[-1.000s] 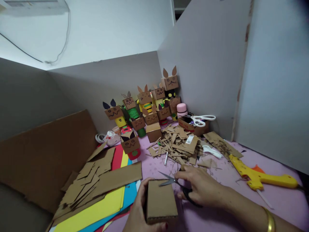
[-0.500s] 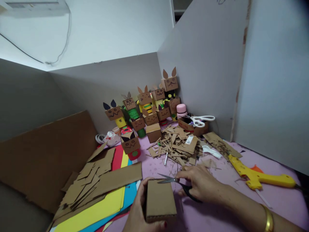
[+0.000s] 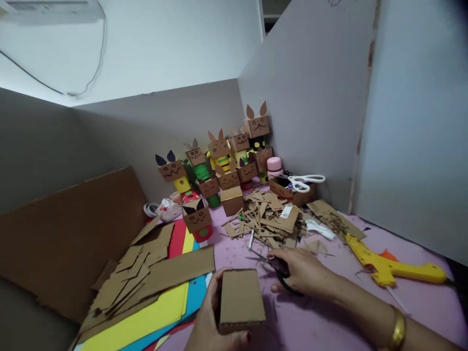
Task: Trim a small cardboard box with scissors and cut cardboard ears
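Note:
My left hand point(image 3: 209, 319) is wrapped around the left side of a small cardboard box point(image 3: 242, 296), thumb along its near face and fingers behind. The box's top face is plain, with rough cut edges. To the right of it, my right hand point(image 3: 298, 270) grips black-handled scissors point(image 3: 282, 279) whose blades are partly apart and point up and left. The blades are clear of the box, over the pink tabletop. Beyond the scissors lies a heap of cardboard scraps point(image 3: 270, 219).
A yellow glue gun point(image 3: 393, 265) lies at right. Several cardboard animal figures point(image 3: 197, 218) stand at the back beside a box point(image 3: 303, 195) with white scissors point(image 3: 305, 183). Cardboard pieces point(image 3: 135, 273) and coloured sheets point(image 3: 146, 324) cover the left. Grey partitions point(image 3: 310, 97) enclose the table.
The scissors have moved from the box's far edge rightward, away from it, with my right hand turning slightly. My left hand keeps its hold on the box.

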The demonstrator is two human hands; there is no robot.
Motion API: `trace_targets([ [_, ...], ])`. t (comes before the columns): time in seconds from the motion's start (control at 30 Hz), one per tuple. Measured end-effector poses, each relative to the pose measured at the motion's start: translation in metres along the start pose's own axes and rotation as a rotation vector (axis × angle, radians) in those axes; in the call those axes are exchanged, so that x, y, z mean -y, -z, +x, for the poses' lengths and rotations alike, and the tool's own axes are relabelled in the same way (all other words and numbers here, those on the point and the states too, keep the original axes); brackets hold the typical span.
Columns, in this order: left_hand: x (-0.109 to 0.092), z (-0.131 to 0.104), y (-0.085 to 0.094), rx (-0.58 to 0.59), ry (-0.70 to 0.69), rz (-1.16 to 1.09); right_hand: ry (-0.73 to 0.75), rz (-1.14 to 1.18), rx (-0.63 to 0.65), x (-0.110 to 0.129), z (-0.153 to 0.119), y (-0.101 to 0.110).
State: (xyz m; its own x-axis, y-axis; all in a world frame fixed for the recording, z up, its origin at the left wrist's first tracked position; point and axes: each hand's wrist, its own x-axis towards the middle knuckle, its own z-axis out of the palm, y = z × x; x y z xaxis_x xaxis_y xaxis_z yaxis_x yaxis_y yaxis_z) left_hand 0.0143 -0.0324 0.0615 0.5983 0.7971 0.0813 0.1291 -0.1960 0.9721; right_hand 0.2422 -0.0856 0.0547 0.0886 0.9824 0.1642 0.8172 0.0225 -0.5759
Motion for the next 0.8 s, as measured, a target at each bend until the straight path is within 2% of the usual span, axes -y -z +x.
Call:
trace_targets([
  [0.1, -0.003, -0.002, -0.002, -0.001, 0.025, 0.000, 0.032, -0.005, 0.006, -0.001, -0.003, 0.001],
  [0.3, -0.004, -0.003, -0.003, 0.014, -0.016, -0.073, 0.069, -0.033, 0.030, 0.000, -0.002, 0.005],
  [0.4, 0.001, -0.003, -0.002, 0.029, -0.027, -0.032, 0.073, -0.055, -0.004, 0.004, -0.002, 0.006],
  [0.5, 0.011, -0.002, 0.000, 0.020, -0.025, 0.085, 0.074, -0.030, -0.090, 0.011, -0.004, 0.007],
  [0.57, 0.018, -0.001, 0.002, 0.053, -0.046, 0.159, 0.095, 0.041, -0.125, 0.015, -0.006, 0.006],
  [0.7, 0.027, 0.000, 0.004, 0.178, -0.081, 0.211, 0.155, 0.354, -0.063, 0.018, -0.006, 0.000],
  [0.8, 0.026, 0.000, 0.003, 0.216, -0.079, 0.181, 0.186, 0.404, -0.036, 0.018, -0.005, -0.002],
])
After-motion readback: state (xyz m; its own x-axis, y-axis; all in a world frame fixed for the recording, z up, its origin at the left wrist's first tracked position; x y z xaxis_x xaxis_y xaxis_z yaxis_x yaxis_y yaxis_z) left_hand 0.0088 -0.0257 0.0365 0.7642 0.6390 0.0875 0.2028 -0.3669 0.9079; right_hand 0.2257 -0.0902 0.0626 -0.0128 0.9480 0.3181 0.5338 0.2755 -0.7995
